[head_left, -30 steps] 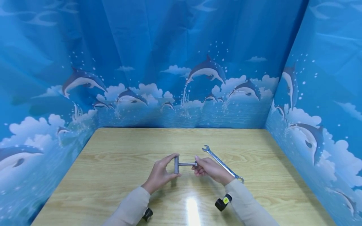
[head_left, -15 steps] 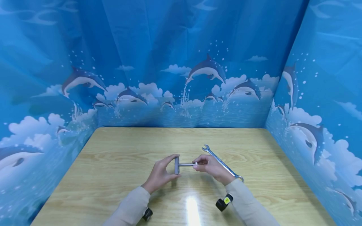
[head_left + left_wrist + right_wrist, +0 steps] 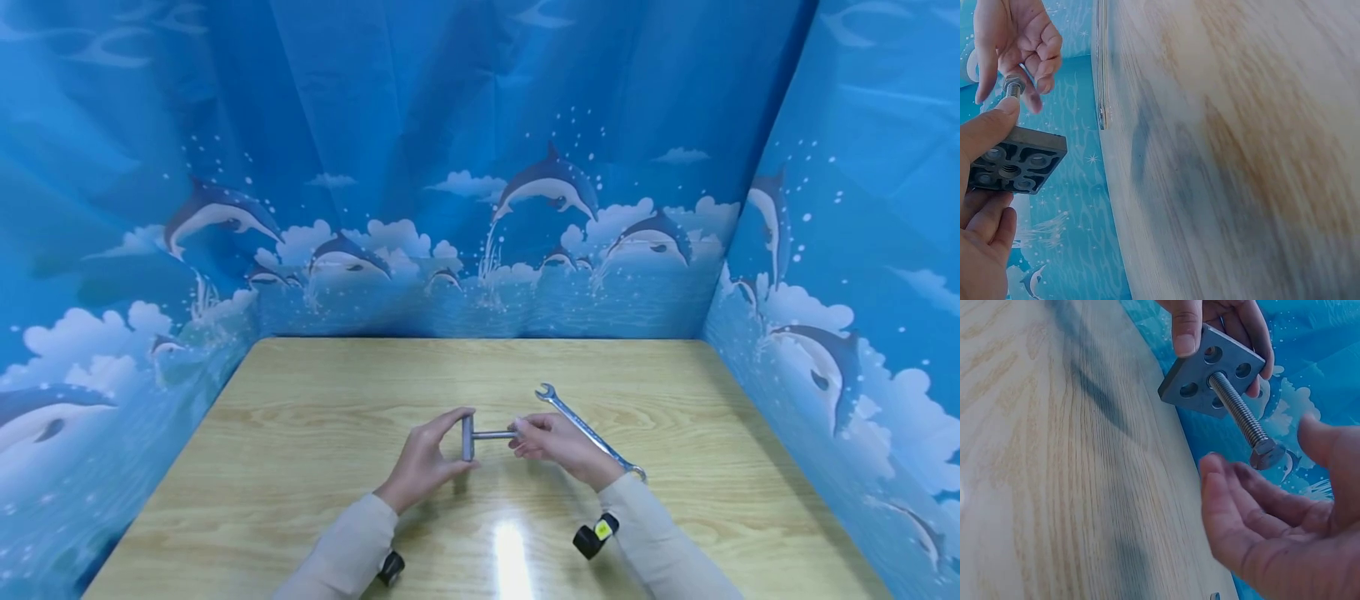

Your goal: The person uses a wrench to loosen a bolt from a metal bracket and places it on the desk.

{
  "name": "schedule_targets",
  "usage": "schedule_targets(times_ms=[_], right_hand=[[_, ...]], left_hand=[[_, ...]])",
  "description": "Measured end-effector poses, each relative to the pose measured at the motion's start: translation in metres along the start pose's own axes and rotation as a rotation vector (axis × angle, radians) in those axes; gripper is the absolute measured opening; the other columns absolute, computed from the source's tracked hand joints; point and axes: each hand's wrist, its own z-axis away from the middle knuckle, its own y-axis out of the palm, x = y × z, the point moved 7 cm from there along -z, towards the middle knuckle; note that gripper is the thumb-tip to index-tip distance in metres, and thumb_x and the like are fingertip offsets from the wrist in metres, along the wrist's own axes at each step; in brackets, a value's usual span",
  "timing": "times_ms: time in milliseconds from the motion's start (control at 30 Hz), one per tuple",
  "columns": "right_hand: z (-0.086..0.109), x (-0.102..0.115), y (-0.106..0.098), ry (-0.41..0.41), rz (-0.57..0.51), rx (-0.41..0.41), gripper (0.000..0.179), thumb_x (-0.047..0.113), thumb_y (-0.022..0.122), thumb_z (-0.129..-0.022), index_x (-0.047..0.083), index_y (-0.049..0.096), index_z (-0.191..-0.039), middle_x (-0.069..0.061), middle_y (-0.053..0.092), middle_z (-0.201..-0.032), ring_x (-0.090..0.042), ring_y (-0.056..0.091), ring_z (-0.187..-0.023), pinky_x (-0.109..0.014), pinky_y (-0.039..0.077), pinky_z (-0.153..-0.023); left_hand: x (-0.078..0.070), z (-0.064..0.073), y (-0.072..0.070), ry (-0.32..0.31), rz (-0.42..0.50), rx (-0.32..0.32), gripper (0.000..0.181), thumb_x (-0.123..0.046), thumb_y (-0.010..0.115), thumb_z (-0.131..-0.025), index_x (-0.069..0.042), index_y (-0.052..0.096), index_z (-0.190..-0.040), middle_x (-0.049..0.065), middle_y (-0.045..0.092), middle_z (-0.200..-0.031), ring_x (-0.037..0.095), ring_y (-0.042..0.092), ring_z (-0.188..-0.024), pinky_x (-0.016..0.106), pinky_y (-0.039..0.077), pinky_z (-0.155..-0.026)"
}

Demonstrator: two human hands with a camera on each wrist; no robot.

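My left hand (image 3: 422, 463) holds a square grey metal plate (image 3: 1194, 369) by its edges, thumb on one side and fingers on the other. The plate has round holes near its corners. From its centre hole a long threaded hex bolt (image 3: 1238, 409) sticks out toward my right hand (image 3: 561, 448). In the right wrist view the bolt's hex head (image 3: 1266, 454) lies between my right thumb and fingers, which are spread apart around it. Seen from the left wrist, the plate's ribbed back (image 3: 1019, 159) shows the threaded centre hole.
A combination wrench (image 3: 588, 432) lies slantwise on the wooden table (image 3: 337, 379), just behind my right hand and forearm. Blue dolphin-print curtains (image 3: 405, 292) stand along the table's back and sides.
My right fingers have shifted about the bolt head, thumb down at half a second ago and up again now. The bolt reaches slightly less far right. My left hand and the plate have hardly moved.
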Motion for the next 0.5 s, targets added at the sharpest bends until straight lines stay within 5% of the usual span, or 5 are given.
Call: schedule_targets(times_ms=[233,500], right_hand=[[0.0023,-0.0070,0.0045,0.093,-0.030,0.080,0.076,0.056,0.042,-0.097,-0.016,0.059,-0.111,-0.013,0.069,-0.088,-0.022,0.069,-0.080,-0.038,0.060,-0.081],[0.0040,-0.0014,0.0057,0.085,0.008,0.046,0.053,0.039,0.054,-0.097,-0.013,0.061,-0.106,-0.005,0.065,-0.079,-0.011,0.063,-0.069,-0.028,0.058,-0.067]], left_hand=[[-0.0016,-0.0004,-0.0006,0.026,-0.002,0.009,0.074,-0.011,0.089,-0.062,-0.006,0.057,-0.129,0.009,0.060,-0.130,0.023,0.058,-0.120,0.032,0.046,-0.103],[-0.0023,0.0005,-0.0012,0.020,-0.006,0.009,0.075,-0.013,0.089,-0.062,-0.011,0.058,-0.129,0.007,0.061,-0.130,0.021,0.058,-0.120,0.031,0.047,-0.103]])
